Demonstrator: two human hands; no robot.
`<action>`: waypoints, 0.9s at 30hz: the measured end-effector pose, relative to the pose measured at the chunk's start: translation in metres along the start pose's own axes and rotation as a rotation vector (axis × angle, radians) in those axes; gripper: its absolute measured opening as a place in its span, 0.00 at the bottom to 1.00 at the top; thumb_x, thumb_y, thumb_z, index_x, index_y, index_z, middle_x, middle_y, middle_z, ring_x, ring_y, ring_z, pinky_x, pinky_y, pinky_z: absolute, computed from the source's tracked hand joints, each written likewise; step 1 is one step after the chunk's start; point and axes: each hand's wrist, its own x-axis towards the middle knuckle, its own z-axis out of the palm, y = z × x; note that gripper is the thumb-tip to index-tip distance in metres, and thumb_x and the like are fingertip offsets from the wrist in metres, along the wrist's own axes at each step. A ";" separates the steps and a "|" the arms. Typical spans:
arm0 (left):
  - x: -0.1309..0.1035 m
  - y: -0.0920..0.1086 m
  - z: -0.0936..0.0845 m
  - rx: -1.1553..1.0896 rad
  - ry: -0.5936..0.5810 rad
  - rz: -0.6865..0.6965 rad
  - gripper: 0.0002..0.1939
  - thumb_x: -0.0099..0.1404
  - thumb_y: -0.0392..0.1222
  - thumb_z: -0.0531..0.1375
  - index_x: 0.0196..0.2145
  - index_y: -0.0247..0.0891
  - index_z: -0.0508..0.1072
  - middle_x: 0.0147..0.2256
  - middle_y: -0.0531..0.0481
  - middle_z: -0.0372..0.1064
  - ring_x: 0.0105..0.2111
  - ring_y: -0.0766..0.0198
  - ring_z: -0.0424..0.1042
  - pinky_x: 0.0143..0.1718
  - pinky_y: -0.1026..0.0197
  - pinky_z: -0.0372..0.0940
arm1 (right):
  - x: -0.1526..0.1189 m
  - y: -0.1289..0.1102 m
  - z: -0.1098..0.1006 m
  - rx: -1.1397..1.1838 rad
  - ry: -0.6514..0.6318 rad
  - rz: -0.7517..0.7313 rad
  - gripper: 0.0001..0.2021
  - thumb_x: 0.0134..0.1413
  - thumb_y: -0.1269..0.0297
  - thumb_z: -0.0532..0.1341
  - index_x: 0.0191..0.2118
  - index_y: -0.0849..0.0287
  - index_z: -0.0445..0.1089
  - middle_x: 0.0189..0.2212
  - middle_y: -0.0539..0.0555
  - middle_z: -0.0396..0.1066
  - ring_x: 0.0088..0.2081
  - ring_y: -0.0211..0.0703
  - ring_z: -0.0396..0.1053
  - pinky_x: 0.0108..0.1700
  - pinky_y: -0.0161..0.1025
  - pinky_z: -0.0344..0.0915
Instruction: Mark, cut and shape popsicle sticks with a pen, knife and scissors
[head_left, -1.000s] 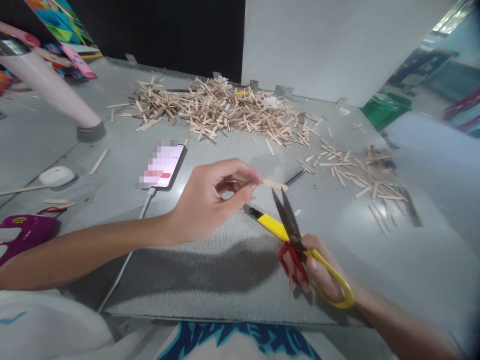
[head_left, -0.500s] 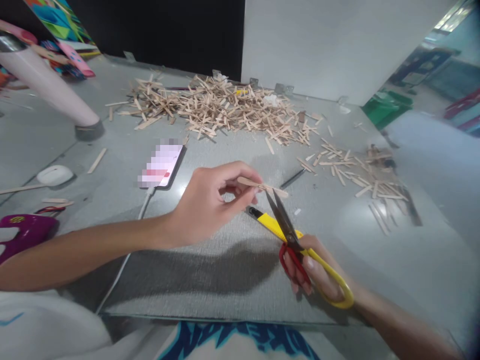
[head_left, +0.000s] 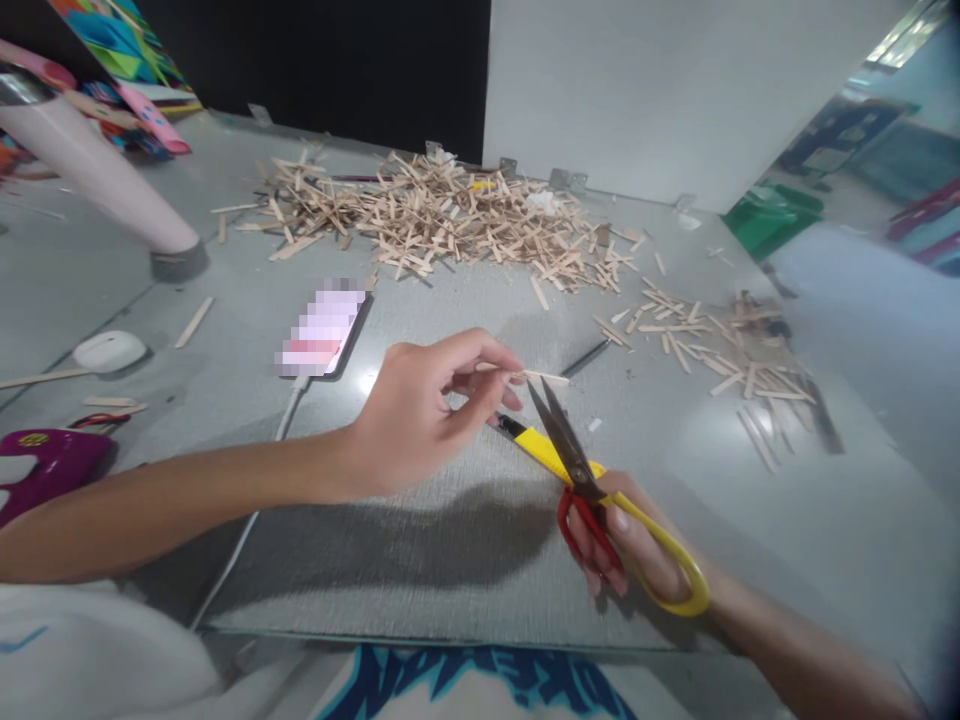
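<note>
My left hand (head_left: pixel 427 410) pinches a thin wooden stick (head_left: pixel 551 379) between thumb and fingers, its free end pointing right. In my right hand (head_left: pixel 645 545) are scissors (head_left: pixel 574 455) with one red and one yellow handle, the fingers through the loops. Their blades are slightly parted, and the tips reach up to the stick near my left fingertips. Below the blades a yellow utility knife (head_left: pixel 536 447) lies on the table, partly covered by the scissors. Behind the stick rests a dark pen-like tool (head_left: pixel 586 357).
A large heap of cut wooden sticks (head_left: pixel 450 220) spreads along the back. More sticks (head_left: pixel 690 330) lie scattered at the right. A phone (head_left: pixel 326 330) with a white cable is left of my hand. Farther left are a white mouse-like object (head_left: pixel 110 350) and a purple device (head_left: pixel 56 465).
The stick has turned in my left fingers, so its narrow edge now shows instead of its flat face. The scissors have stayed almost in place, blades still parted.
</note>
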 end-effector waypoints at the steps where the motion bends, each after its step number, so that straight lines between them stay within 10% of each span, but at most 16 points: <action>1: 0.000 0.000 0.000 -0.011 -0.003 -0.013 0.03 0.77 0.36 0.61 0.45 0.39 0.76 0.37 0.50 0.86 0.36 0.63 0.88 0.34 0.68 0.81 | 0.000 0.000 0.000 -0.002 0.001 0.000 0.35 0.69 0.27 0.57 0.30 0.58 0.67 0.17 0.45 0.61 0.14 0.31 0.58 0.19 0.31 0.68; 17: 0.002 -0.013 0.000 0.184 -0.018 0.110 0.07 0.78 0.37 0.60 0.44 0.41 0.78 0.37 0.52 0.87 0.37 0.65 0.87 0.37 0.68 0.79 | 0.002 0.014 -0.003 0.392 -0.151 0.236 0.41 0.65 0.19 0.49 0.25 0.56 0.65 0.10 0.43 0.55 0.10 0.37 0.60 0.12 0.31 0.58; 27: 0.003 -0.013 -0.002 0.391 -0.044 0.257 0.07 0.77 0.33 0.61 0.45 0.39 0.79 0.35 0.56 0.86 0.31 0.70 0.84 0.32 0.70 0.71 | 0.007 -0.002 -0.001 -0.018 0.082 0.070 0.36 0.67 0.27 0.60 0.25 0.57 0.66 0.15 0.43 0.57 0.13 0.30 0.57 0.21 0.32 0.70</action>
